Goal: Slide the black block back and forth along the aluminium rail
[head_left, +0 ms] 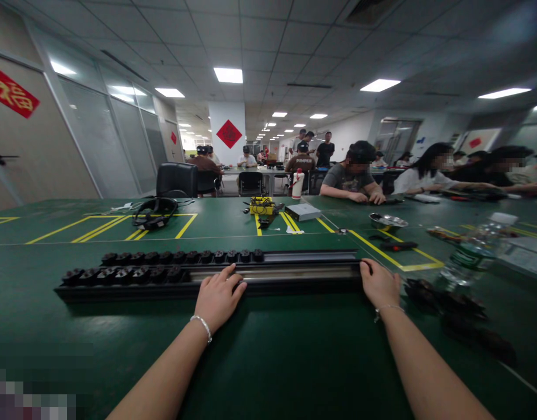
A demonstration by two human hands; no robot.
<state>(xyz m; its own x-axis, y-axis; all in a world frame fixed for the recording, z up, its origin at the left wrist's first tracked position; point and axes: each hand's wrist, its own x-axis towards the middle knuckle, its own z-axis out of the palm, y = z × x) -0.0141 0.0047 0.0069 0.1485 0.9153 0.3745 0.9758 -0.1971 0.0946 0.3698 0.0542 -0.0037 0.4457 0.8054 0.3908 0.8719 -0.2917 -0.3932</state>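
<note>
Two long black rails (295,284) lie side by side across the green table in front of me. Round black pieces (137,274), like socket modules, sit in a row in the left part of the near rail. A second row (207,256) fills more of the far rail. My left hand (218,294) rests over the near rail's middle, just right of its row, fingers spread and touching the channel. At the right end, my right hand (380,284) is closed around the near rail's tip, its fingers partly hidden.
A water bottle (476,251) and dark loose parts (443,300) stand right of my right hand. Beyond the rails are a black headset (154,213), a yellow item with cables (261,205), a grey box (302,211) and a metal bowl (387,221). People sit across the table.
</note>
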